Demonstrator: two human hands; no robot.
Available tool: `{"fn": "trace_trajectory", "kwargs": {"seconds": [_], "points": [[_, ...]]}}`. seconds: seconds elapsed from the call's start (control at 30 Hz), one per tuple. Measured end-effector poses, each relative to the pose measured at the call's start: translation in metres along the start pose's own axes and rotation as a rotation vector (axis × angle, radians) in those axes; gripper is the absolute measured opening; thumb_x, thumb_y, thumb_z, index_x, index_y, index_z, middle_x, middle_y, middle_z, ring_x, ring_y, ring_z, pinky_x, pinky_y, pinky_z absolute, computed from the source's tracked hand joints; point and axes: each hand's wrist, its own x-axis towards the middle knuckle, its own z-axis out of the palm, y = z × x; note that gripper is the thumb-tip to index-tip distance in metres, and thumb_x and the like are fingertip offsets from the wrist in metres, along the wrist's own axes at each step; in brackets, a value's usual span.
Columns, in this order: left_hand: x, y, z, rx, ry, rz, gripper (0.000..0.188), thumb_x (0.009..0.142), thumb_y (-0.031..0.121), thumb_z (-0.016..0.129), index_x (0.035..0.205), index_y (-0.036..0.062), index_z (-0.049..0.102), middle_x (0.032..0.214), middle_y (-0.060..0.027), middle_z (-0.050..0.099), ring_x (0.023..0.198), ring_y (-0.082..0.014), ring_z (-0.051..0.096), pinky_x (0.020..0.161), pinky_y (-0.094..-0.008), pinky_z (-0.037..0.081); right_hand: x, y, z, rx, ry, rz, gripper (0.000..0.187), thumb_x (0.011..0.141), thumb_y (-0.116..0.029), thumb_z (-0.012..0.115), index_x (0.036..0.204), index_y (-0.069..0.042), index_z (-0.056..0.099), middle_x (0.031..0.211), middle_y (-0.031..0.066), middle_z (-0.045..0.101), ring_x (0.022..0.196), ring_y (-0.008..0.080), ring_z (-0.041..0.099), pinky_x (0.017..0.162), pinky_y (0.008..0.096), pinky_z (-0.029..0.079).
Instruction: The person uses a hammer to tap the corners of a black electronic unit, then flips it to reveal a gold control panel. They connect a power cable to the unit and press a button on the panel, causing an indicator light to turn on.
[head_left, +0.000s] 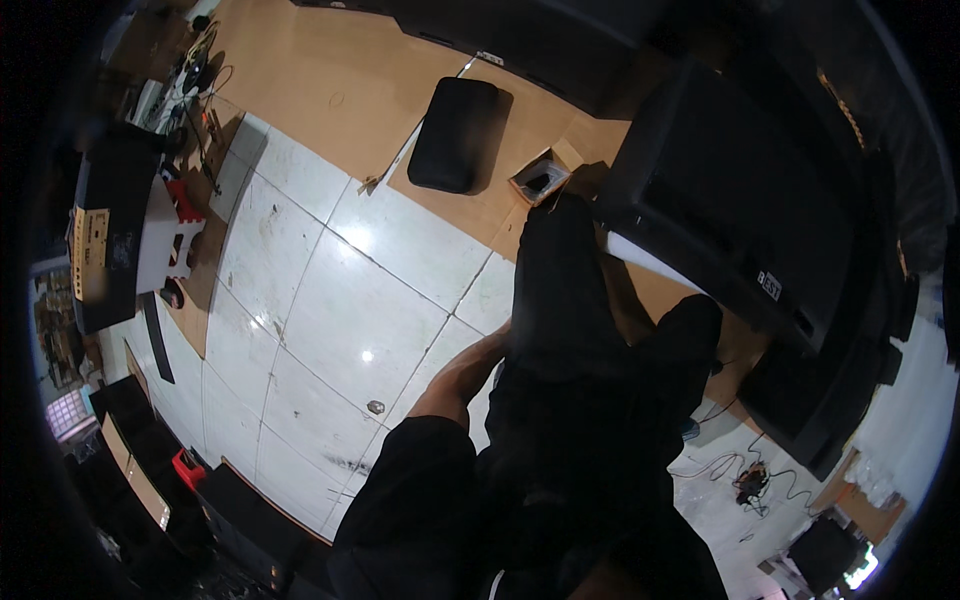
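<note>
My left forearm (455, 385) reaches forward beside my dark-trousered thigh (565, 290); the wrist goes behind the leg, hiding the fingers and anything they touch. My right hand does not show. Between my knees is a skin-toned patch, and I cannot tell what part it is. Past my knee stands a small open cardboard box (522, 187) with something dark inside. A black rounded rectangular case or pad (455, 135) lies on the cardboard beyond. To the right of my legs is a large black box-shaped cabinet (730, 190), with a white strip (655, 258) along its lower edge.
Brown cardboard sheets (300, 75) cover part of the white tiled floor (340, 300). More dark cabinets (540, 45) stand at the far side. At left, a black unit with a tan panel (92, 255) rests near a red and white stool (185, 235). Loose wires (750, 480) lie at lower right.
</note>
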Motion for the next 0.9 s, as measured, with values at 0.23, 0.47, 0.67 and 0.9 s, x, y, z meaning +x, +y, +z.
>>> {"fn": "trace_trajectory", "kwargs": {"seconds": [0.23,0.47,0.67,0.9], "points": [[-0.019,0.003,-0.009,-0.132,0.035,0.08,0.057,0.087,0.03,0.054,0.137,0.0032,0.044,0.146,-0.0184,0.039,0.136,-0.0344,0.034,0.114,-0.0444,0.025,0.004,-0.008,-0.018,-0.032,-0.003,-0.013,0.026,0.089,-0.022,0.055,0.073,-0.001,0.056,0.066,0.014,0.059,0.061,0.0282,0.062,0.055,0.0408,0.047],[-0.059,-0.048,-0.045,1.233,0.268,0.274,0.048,0.092,0.027,0.047,0.135,0.0048,0.045,0.141,-0.0149,0.045,0.134,-0.0309,0.038,0.116,-0.0531,0.018,0.012,-0.017,-0.029,-0.062,-0.024,-0.066,0.025,0.09,-0.022,0.053,0.077,-0.001,0.057,0.067,0.0127,0.059,0.063,0.0265,0.062,0.055,0.0393,0.048],[-0.086,-0.038,-0.061,0.717,0.753,0.069,0.043,0.087,0.025,0.062,0.123,0.0034,0.053,0.126,-0.0132,0.056,0.121,-0.0307,0.047,0.108,-0.05,0.03,0.019,-0.026,-0.034,-0.061,-0.008,-0.122,0.025,0.092,-0.022,0.052,0.079,-0.001,0.058,0.068,0.0116,0.059,0.064,0.025,0.063,0.055,0.038,0.048],[-0.073,0.026,-0.039,0.185,1.173,0.103,0.039,0.078,0.017,0.076,0.11,0.0015,0.061,0.101,-0.0158,0.063,0.097,-0.0331,0.059,0.084,-0.0393,0.047,0.065,-0.043,-0.052,-0.36,0.324,-0.758,0.024,0.093,-0.022,0.051,0.083,-0.002,0.059,0.069,0.0103,0.059,0.065,0.0234,0.064,0.056,0.0366,0.048]]}}
